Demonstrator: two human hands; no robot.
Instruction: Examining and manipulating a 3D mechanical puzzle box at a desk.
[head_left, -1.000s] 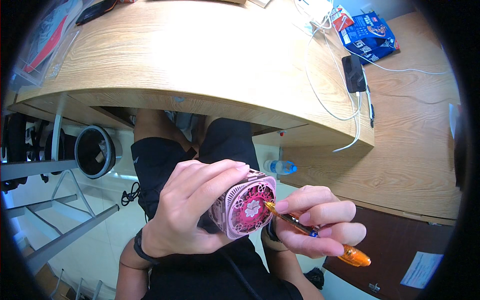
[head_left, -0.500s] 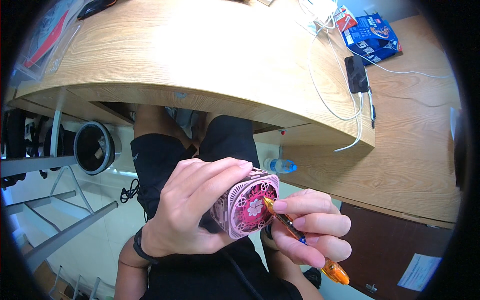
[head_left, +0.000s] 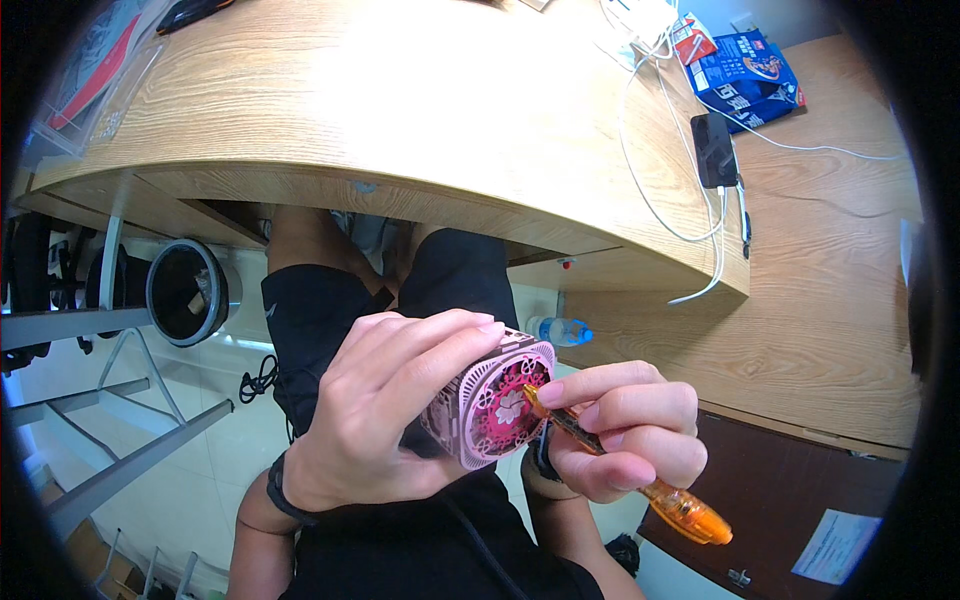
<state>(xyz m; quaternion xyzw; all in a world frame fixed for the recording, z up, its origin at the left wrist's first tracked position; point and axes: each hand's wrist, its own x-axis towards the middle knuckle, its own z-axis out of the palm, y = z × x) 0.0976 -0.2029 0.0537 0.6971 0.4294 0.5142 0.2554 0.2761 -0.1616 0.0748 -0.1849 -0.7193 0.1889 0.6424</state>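
Above my lap, my left hand (head_left: 375,410) wraps round a small pink and dark box (head_left: 508,408) with cut-out lace patterns. Its round ornamental face, magenta with a pale flower at the centre, is turned toward the right. An orange translucent pen (head_left: 690,512) is pinched between the thumb and fingers of my right hand (head_left: 635,430). The pen's tip meets or nearly meets the patterned face, just right of the flower; whether it touches I cannot tell. The far side of the box is hidden behind my left fingers.
A curved wooden desk (head_left: 350,100) spans the top, with a black phone (head_left: 713,150), white cables and a blue bag (head_left: 745,78) at its right. Below stand a water bottle (head_left: 562,331), a dark bin (head_left: 188,293) and grey metal frames (head_left: 140,470) on the left.
My right hand has rolled the pen, so its back end swings out to the right and slightly up. The tip stays by the flower. The box has barely shifted.
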